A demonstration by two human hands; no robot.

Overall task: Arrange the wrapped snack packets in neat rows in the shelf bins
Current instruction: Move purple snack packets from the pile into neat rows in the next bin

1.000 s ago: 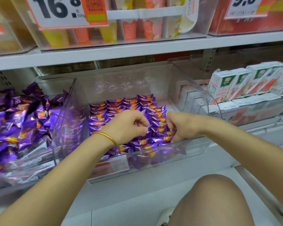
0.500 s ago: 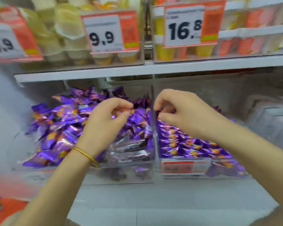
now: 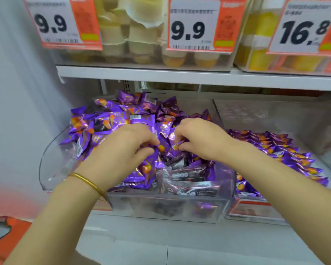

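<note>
Both our hands pinching purple packets atop loose heap [image 3: 122,119], frame centre: left hand [image 3: 122,152], right hand [image 3: 201,138] probably gripping packet [image 3: 177,145]. Neat rows [image 3: 275,150] at right.

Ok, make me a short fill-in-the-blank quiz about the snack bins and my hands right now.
1. Both hands reach into the bin of ____ packets.
2. The bangle is on the ____ hand.
3. Packets lie in neat rows in the bin to the ____ of the right hand.
4. The rightmost price tag reads ____.

Answers: purple; left; right; 16.8
</note>
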